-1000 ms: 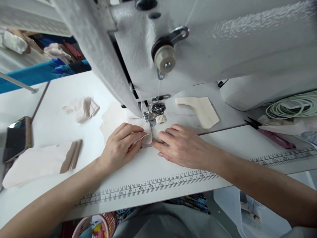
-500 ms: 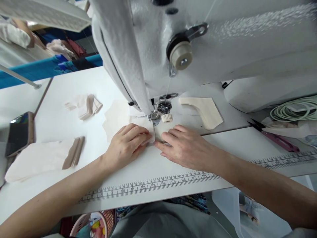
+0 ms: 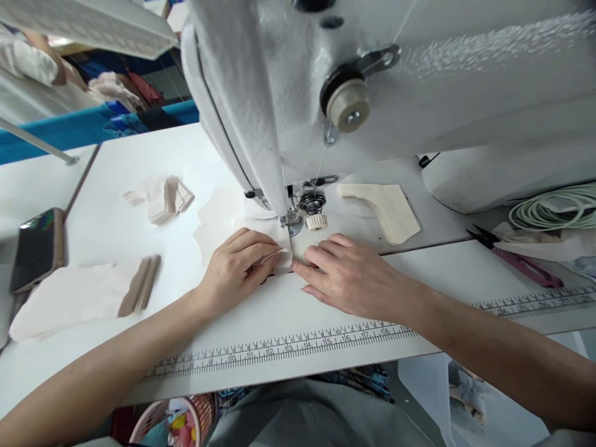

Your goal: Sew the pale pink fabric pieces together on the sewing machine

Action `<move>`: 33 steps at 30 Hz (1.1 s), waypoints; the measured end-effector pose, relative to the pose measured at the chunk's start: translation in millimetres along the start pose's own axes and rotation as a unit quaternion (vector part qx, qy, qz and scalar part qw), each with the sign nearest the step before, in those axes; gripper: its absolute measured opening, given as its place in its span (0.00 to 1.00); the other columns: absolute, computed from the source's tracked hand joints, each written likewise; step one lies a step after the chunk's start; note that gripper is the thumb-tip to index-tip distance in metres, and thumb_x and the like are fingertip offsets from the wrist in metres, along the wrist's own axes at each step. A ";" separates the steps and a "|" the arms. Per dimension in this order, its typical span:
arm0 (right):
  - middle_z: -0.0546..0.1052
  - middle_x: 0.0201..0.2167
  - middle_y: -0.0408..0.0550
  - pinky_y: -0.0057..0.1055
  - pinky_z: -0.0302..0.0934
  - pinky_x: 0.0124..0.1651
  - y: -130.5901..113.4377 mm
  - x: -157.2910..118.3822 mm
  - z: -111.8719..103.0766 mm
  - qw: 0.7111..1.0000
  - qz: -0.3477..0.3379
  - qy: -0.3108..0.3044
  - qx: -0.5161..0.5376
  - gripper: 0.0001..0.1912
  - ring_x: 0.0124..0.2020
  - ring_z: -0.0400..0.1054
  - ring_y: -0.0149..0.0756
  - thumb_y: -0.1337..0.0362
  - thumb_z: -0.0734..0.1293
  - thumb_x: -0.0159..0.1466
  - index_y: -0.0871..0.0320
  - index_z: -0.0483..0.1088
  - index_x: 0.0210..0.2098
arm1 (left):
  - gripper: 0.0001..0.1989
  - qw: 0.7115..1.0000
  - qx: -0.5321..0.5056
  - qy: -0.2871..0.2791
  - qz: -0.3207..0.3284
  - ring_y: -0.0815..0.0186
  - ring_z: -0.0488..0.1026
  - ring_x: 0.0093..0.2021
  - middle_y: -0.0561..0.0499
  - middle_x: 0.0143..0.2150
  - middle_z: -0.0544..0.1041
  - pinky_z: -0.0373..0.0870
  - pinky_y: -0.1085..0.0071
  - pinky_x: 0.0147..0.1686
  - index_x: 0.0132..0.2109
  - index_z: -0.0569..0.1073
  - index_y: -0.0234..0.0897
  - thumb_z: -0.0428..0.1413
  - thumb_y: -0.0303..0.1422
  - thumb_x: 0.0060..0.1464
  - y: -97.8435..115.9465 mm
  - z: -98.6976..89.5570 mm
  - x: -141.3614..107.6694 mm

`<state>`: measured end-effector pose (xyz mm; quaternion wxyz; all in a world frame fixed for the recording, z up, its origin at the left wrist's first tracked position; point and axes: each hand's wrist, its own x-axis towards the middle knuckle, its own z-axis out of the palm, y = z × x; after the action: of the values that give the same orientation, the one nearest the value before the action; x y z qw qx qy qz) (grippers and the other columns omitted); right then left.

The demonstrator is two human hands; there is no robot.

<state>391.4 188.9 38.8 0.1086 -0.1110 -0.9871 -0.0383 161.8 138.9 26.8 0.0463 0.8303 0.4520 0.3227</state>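
Note:
A pale cream fabric piece (image 3: 281,234) lies under the presser foot (image 3: 291,218) of a white sewing machine (image 3: 242,93). My left hand (image 3: 239,264) pinches its near edge between thumb and fingers, and a thin raised flap shows at the fingertips. On the other side, my right hand (image 3: 347,273) has curled fingers, with the index fingertip at the fabric's right edge, by the corner. What lies under its other fingers is hidden. Left of the foot, a flat fabric piece with a jagged edge (image 3: 215,220) extends from beside my left hand.
Curved cream cut pieces (image 3: 393,208) lie right of the needle. Folded fabric stacks (image 3: 77,298) and small scraps (image 3: 165,202) sit left, near a phone (image 3: 40,248). Purple-handled snips (image 3: 526,267) and coiled green cord (image 3: 556,208) are at right. A printed ruler (image 3: 288,349) runs along the front edge.
My left thumb and fingers have parted slightly, and the fabric's edge now stands up between them. My right hand stays nearly where it was. The whole view has shifted a little.

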 end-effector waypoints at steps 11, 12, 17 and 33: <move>0.71 0.36 0.48 0.36 0.55 0.41 -0.5 0.1 1.7 1.000 0.000 -0.008 0.011 0.13 0.36 0.65 0.38 0.63 0.62 0.71 0.64 0.71 0.50 | 0.07 0.999 0.004 -0.013 0.034 0.64 0.72 0.40 0.44 0.42 0.77 0.73 0.65 0.40 0.45 0.74 0.32 0.55 0.22 0.60 -0.3 0.4 -1.6; 0.71 0.36 0.48 0.36 0.55 0.41 -0.5 0.0 1.7 1.000 0.000 -0.008 0.013 0.13 0.36 0.65 0.38 0.64 0.62 0.71 0.64 0.71 0.50 | 0.07 0.999 0.005 -0.013 0.036 0.64 0.72 0.40 0.44 0.42 0.77 0.73 0.65 0.40 0.45 0.74 0.32 0.55 0.22 0.60 -0.4 0.5 -1.7; 0.71 0.36 0.48 0.36 0.55 0.41 0.1 -0.4 1.6 1.000 0.001 -0.005 0.018 0.13 0.36 0.65 0.38 0.65 0.62 0.71 0.64 0.71 0.51 | 0.08 0.998 0.031 -0.018 0.050 0.63 0.72 0.40 0.44 0.43 0.77 0.72 0.64 0.39 0.46 0.74 0.33 0.55 0.24 0.60 -0.9 1.2 -2.7; 0.70 0.35 0.48 0.35 0.54 0.40 -0.5 -0.2 1.3 1.000 0.002 0.012 0.010 0.12 0.34 0.63 0.37 0.66 0.61 0.71 0.63 0.72 0.49 | 0.07 0.996 0.052 -0.033 0.062 0.63 0.72 0.40 0.44 0.42 0.77 0.73 0.64 0.39 0.45 0.74 0.33 0.56 0.24 0.60 -0.1 1.6 -2.8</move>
<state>391.2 188.5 37.4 0.1211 -0.1116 -0.9859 -0.0298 161.5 137.2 24.1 -0.0026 0.8683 0.4138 0.2736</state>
